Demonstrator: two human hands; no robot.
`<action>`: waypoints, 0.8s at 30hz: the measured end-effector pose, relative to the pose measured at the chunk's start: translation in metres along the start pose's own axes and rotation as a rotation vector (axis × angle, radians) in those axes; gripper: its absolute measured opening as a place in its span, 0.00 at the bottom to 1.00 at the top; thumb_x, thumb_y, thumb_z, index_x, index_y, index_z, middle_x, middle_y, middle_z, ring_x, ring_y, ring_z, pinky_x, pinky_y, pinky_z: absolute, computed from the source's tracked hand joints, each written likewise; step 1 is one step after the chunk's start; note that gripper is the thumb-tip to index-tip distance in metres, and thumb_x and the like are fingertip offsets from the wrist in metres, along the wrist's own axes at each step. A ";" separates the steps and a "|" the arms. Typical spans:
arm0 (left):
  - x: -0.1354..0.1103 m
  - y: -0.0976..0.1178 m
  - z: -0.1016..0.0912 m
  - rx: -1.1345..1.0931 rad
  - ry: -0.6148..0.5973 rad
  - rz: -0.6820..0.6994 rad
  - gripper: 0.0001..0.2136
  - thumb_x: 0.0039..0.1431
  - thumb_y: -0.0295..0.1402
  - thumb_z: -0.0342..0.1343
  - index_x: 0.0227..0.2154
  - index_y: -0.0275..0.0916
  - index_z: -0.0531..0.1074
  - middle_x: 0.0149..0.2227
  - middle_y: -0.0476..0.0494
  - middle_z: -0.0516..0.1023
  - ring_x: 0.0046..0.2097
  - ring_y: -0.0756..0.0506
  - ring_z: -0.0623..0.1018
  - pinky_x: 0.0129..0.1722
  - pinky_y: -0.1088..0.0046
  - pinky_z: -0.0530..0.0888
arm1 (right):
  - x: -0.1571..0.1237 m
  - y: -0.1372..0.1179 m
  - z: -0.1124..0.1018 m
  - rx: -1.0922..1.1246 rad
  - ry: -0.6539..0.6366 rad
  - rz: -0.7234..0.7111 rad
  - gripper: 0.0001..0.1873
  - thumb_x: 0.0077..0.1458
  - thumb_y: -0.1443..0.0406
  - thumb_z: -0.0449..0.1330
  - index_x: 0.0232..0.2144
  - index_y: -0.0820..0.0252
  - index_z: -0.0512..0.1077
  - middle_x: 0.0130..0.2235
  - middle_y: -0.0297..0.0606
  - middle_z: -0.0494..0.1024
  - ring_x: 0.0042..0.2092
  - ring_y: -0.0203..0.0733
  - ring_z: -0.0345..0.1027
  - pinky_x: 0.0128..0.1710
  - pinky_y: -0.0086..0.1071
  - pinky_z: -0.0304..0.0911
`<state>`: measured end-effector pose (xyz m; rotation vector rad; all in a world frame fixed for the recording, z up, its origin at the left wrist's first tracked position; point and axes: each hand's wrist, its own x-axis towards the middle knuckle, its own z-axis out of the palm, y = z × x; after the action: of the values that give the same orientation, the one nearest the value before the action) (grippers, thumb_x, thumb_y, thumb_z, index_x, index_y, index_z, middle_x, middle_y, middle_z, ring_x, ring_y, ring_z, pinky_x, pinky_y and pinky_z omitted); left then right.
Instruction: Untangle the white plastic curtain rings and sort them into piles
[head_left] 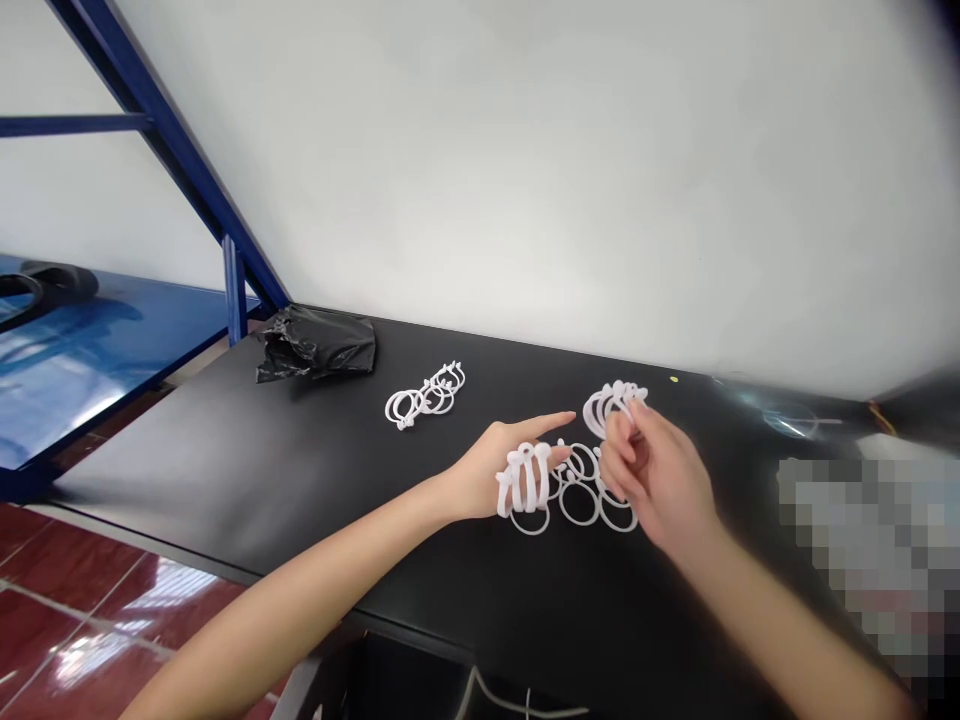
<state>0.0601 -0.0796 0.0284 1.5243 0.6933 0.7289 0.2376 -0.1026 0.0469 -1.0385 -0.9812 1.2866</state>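
My left hand (491,470) hovers over the black table (225,470) with several white plastic rings (526,482) threaded over its fingers, index finger pointing right. My right hand (651,478) sits just to the right, fingers pinching a bunch of white rings (609,402) held upright. Between and below the two hands, loose white rings (581,498) lie flat on the table.
A separate chain of white rings (426,396) lies further back left. A crumpled black plastic bag (315,344) rests near the table's far left corner. A blue metal frame and shelf (112,330) stand to the left. A white wall rises behind the table.
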 end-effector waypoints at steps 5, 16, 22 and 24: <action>0.002 0.003 -0.016 -0.304 -0.124 -0.060 0.28 0.64 0.44 0.52 0.61 0.31 0.61 0.16 0.57 0.66 0.16 0.54 0.68 0.24 0.71 0.77 | 0.067 0.011 0.020 -0.296 -0.151 -0.021 0.20 0.54 0.50 0.60 0.25 0.60 0.69 0.23 0.32 0.69 0.20 0.32 0.62 0.16 0.26 0.60; -0.006 0.030 -0.058 -0.215 -0.721 -0.232 0.19 0.67 0.42 0.47 0.48 0.33 0.72 0.15 0.56 0.64 0.14 0.54 0.62 0.22 0.75 0.75 | 0.101 0.049 0.062 -0.793 -0.587 -0.198 0.10 0.52 0.65 0.61 0.21 0.61 0.69 0.26 0.32 0.71 0.25 0.31 0.59 0.26 0.28 0.56; -0.001 0.021 -0.045 0.028 -0.350 -0.213 0.17 0.65 0.45 0.50 0.39 0.35 0.73 0.19 0.54 0.65 0.15 0.55 0.65 0.12 0.82 0.59 | 0.099 0.042 0.056 -0.839 -0.596 -0.217 0.09 0.49 0.68 0.62 0.35 0.61 0.76 0.37 0.38 0.77 0.27 0.33 0.65 0.28 0.30 0.61; 0.001 0.015 -0.042 -0.037 -0.223 -0.190 0.19 0.64 0.48 0.50 0.36 0.34 0.72 0.17 0.55 0.64 0.14 0.55 0.64 0.12 0.81 0.58 | 0.089 0.029 0.044 -0.790 -0.475 -0.200 0.09 0.52 0.66 0.60 0.37 0.62 0.75 0.34 0.38 0.78 0.27 0.35 0.68 0.28 0.31 0.63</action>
<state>0.0279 -0.0541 0.0459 1.4566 0.6416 0.4191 0.1916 -0.0111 0.0296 -1.1858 -2.0061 0.9991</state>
